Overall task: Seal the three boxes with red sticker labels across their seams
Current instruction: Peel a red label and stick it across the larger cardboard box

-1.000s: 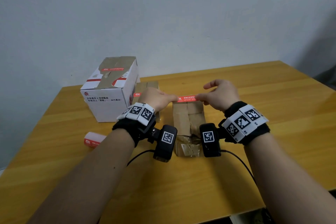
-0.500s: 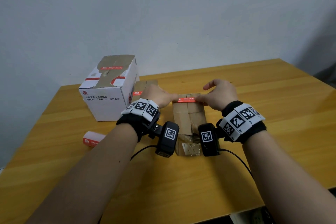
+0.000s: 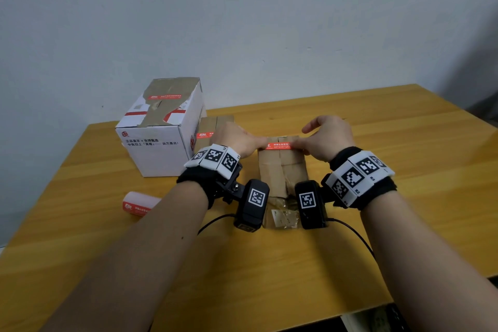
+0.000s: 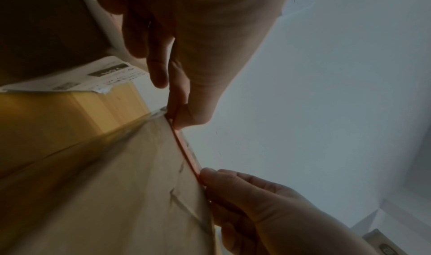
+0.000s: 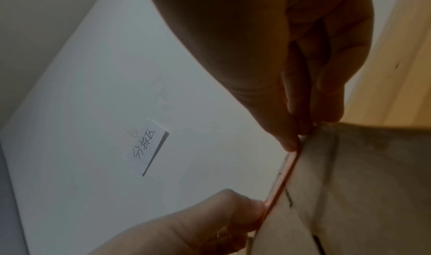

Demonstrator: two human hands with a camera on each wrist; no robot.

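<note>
A plain packing room: bare grey wall (image 3: 242,21), wooden table (image 3: 404,143), handwritten paper label (image 5: 145,146) on the wall.

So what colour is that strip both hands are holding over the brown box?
Red with white print; the sticker label shows best in the head view.

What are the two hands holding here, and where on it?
A red sticker label: left hand pinches its left end, right hand its right end, stretched across the far end of the brown box.
</note>
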